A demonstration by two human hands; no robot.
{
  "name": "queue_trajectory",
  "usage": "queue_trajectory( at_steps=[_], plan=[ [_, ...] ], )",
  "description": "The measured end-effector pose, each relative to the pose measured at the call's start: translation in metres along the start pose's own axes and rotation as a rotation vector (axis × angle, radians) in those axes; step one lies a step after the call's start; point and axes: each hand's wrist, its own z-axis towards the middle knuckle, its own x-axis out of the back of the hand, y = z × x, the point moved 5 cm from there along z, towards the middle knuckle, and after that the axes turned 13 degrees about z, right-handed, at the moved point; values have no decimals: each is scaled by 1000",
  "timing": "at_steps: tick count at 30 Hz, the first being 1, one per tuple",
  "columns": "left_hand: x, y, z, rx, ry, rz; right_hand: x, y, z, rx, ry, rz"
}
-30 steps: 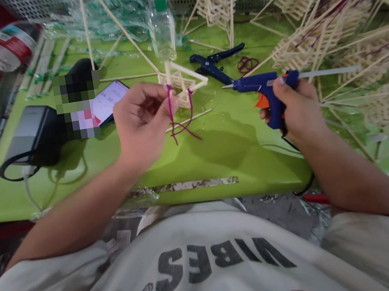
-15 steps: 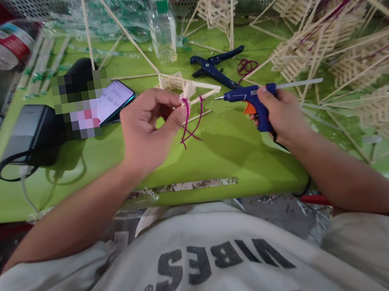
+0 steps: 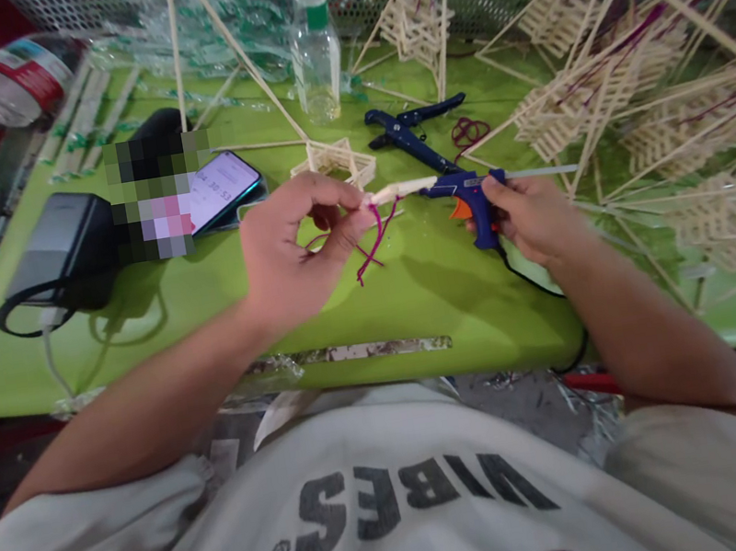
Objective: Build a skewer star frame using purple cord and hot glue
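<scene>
My left hand [image 3: 308,248] pinches a small piece made of light wooden sticks [image 3: 389,193] between thumb and fingertips. Purple string [image 3: 377,237] is tied to it, and loose ends hang below. My right hand [image 3: 533,217] is wrapped round a blue hot glue gun [image 3: 471,194] with an orange trigger; a clear glue stick [image 3: 544,172] juts from its back. The gun's nozzle is at the right end of the wooden piece, and whether they touch I cannot tell. Behind my left fingertips stands a small stick frame [image 3: 342,160] on the green table.
Blue cutters [image 3: 412,138] and coiled dark red string [image 3: 469,134] lie behind the glue gun. Several stick structures [image 3: 671,69] crowd the right. A clear bottle [image 3: 315,51] stands at the back. A phone [image 3: 224,186] and a grey power bank [image 3: 61,254] lie left.
The glue gun has moved left, bringing its nozzle to the wooden piece. My left hand has shifted slightly right, and the piece in it has turned. The view has shifted a little.
</scene>
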Motion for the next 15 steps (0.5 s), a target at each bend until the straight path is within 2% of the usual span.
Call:
queue_trajectory(
  at_steps=[6, 10, 13, 15],
  plan=[
    [2, 31, -1, -482, -73, 205, 10, -16, -4, -18, -32, -162],
    [-1, 33, -9, -606, -82, 265, 9, -19, -8, -29, -64, -299],
    [-1, 32, -11, -642, -56, 270, 9, -21, -13, -8, -83, -364],
    [-2, 32, -11, -639, -61, 272, 9, -26, -17, 60, -78, -438]
  ],
)
